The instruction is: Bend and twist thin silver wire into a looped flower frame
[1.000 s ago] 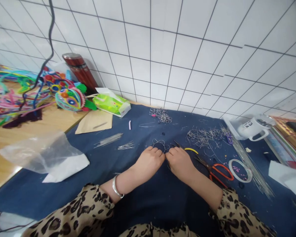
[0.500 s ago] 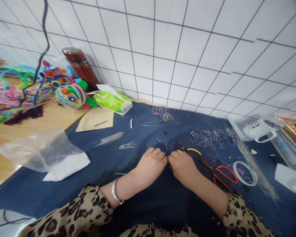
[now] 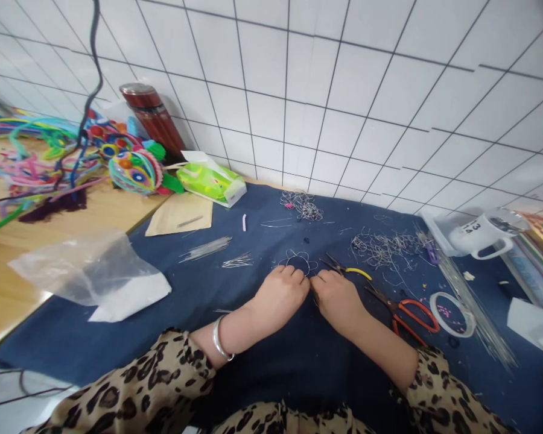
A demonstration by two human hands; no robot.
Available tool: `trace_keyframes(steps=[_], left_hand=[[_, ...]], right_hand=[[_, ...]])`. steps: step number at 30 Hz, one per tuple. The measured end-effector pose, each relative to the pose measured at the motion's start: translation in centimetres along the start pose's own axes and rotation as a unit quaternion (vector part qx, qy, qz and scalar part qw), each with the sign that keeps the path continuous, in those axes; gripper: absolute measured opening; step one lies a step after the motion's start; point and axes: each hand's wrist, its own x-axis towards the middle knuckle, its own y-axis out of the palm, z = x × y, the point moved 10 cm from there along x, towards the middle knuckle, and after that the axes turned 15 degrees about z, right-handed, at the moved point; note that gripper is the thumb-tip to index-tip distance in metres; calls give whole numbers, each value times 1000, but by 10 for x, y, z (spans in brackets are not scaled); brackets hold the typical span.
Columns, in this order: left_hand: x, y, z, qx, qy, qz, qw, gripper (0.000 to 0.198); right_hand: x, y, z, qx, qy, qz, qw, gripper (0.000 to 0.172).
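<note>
My left hand and my right hand meet knuckle to knuckle over the dark blue cloth, both with fingers curled closed. A thin looped wire sticks out past my fingertips, bent into a ring with small loops around it. Both hands seem to pinch it, though my fingers hide the gripped part. Just beyond my right hand lie yellow-handled pliers, partly covered by it. Red-handled scissors or cutters rest beside my right forearm.
Tangled wire and a straight wire bundle lie right, near a round dish and a white mug. Short wires, a tissue pack, a plastic bag and a red flask are left.
The whole view has shifted slightly, so things sit a little further right. My hands stay together at the wire with hardly any visible movement.
</note>
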Motion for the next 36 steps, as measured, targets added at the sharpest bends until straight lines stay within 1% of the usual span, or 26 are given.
trace_keyframes(steps=[4, 8, 10, 12, 15, 17, 19, 20, 22, 24, 25, 27, 29, 33, 36], left_hand=[[2, -2, 4, -8, -12, -2, 1000, 11], [0, -6, 13, -32, -38, -19, 999, 11], [-2, -10, 20, -62, -54, -37, 996, 13], [-3, -12, 27, -114, -62, -60, 990, 16], [-4, -13, 39, -221, -59, -94, 969, 19], [-4, -11, 46, -300, -54, -113, 946, 17], [-2, -3, 54, -393, -58, -112, 911, 14], [0, 4, 58, -447, -64, -102, 886, 12], [3, 20, 63, -554, -77, -74, 825, 12], [5, 32, 64, -633, -83, -60, 767, 14], [5, 35, 64, -657, -83, -61, 747, 15], [5, 37, 63, -686, -82, -67, 720, 14], [6, 38, 62, -705, -80, -72, 701, 14], [5, 40, 59, -735, -78, -83, 669, 14], [5, 44, 58, -750, -82, -94, 650, 14]], right_hand=[[2, -2, -7, 33, 29, -11, 999, 13], [3, -9, -17, 126, 32, -43, 991, 15], [3, -12, -20, 191, 17, -61, 980, 14], [3, -14, -25, 254, 5, -75, 964, 12], [3, -12, -35, 363, 14, -74, 929, 10], [4, -4, -41, 461, 31, -55, 885, 9], [5, 4, -43, 559, 44, -38, 827, 11], [5, 7, -44, 599, 46, -36, 799, 12], [6, 11, -43, 657, 44, -38, 752, 15], [7, 15, -42, 693, 38, -36, 719, 18], [7, 16, -41, 707, 35, -35, 705, 18], [7, 19, -40, 724, 28, -35, 688, 19], [7, 21, -39, 731, 23, -41, 681, 18], [6, 23, -37, 742, 24, -55, 667, 18], [6, 25, -36, 749, 27, -66, 659, 19]])
